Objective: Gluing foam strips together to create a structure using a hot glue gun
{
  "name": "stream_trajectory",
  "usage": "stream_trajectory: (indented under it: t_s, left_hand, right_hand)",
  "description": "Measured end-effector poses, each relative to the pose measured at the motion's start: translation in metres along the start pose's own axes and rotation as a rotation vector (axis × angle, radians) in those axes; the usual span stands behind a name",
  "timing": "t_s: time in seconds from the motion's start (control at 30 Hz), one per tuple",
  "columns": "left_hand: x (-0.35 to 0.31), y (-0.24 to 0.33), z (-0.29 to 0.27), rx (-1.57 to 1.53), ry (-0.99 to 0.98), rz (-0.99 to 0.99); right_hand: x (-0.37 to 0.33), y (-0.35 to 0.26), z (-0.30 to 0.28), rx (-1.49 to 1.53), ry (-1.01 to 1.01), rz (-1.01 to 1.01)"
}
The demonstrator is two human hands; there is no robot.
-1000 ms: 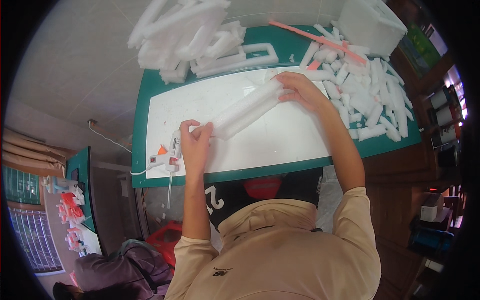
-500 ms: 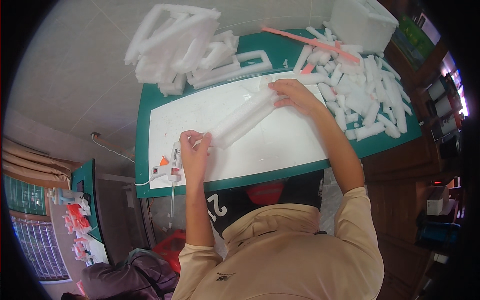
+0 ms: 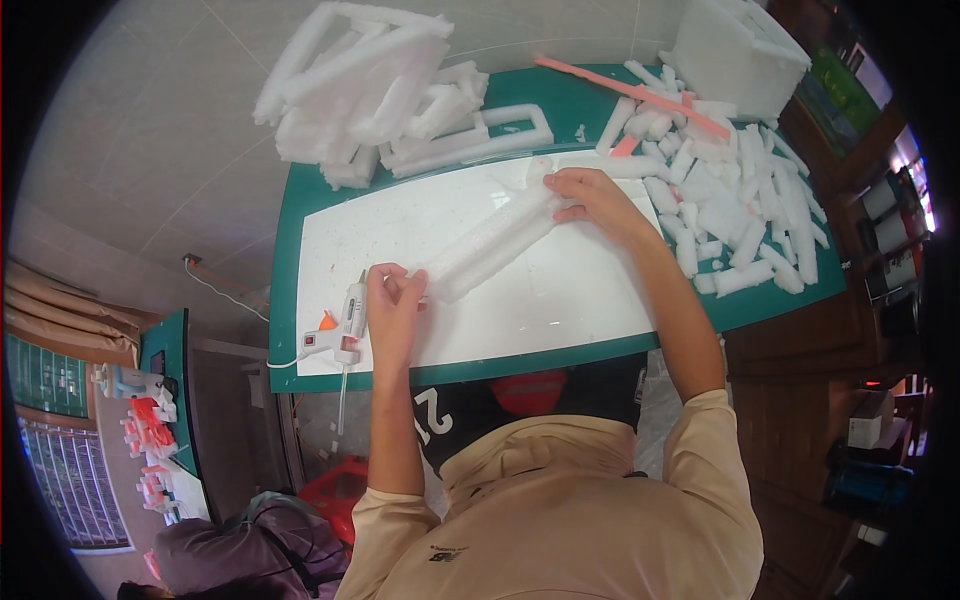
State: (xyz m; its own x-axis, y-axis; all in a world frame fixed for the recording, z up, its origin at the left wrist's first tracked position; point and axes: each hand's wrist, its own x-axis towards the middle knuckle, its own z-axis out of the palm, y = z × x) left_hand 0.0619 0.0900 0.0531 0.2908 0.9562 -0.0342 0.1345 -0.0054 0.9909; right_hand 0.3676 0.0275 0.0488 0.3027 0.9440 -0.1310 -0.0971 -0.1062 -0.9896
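A long white foam strip (image 3: 492, 252) slants across the white board (image 3: 585, 310), from lower left to upper right. At its upper end my right hand (image 3: 597, 203) is closed, with the thumb and fingers on opposite sides of the foam. My left hand (image 3: 396, 305) pinches at the lower end, and the fingertips partly hide what lies between them. Just left of that hand lies a white glue gun (image 3: 345, 325) with an orange trigger, a clear glue stick jutting from it past the table edge.
Assembled foam frames (image 3: 360, 90) are stacked at the back left. Loose foam pieces (image 3: 725, 195) lie heaped at the right, under a long pink strip (image 3: 630, 95). Behind them stands a white foam box (image 3: 740, 60). The green table (image 3: 500, 372) borders the board.
The view has shifted slightly. Both hands stay at the same ends of the foam strip, and the left fingers have moved only a little.
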Motion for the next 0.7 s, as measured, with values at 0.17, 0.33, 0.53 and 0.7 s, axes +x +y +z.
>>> stream_trajectory:
  t_s: [0.17, 0.33, 0.53, 0.7]
  left_hand:
    - [0.0026, -0.0054, -0.0023, -0.036, 0.006, 0.000]
    - [0.0044, -0.0056, -0.0010, -0.040, 0.001, 0.010]
    - [0.0051, -0.0061, 0.0002, -0.042, 0.024, 0.023]
    - [0.0037, -0.0047, 0.0025, -0.064, 0.022, 0.025]
  right_hand:
    - [0.0023, 0.0039, -0.0015, 0.023, -0.034, -0.010]
    - [0.0025, 0.0037, -0.0010, -0.006, -0.005, -0.003]
    - [0.0042, 0.0063, 0.0006, 0.007, 0.004, -0.017]
    - [0.0024, 0.0038, 0.0010, -0.082, 0.032, -0.010]
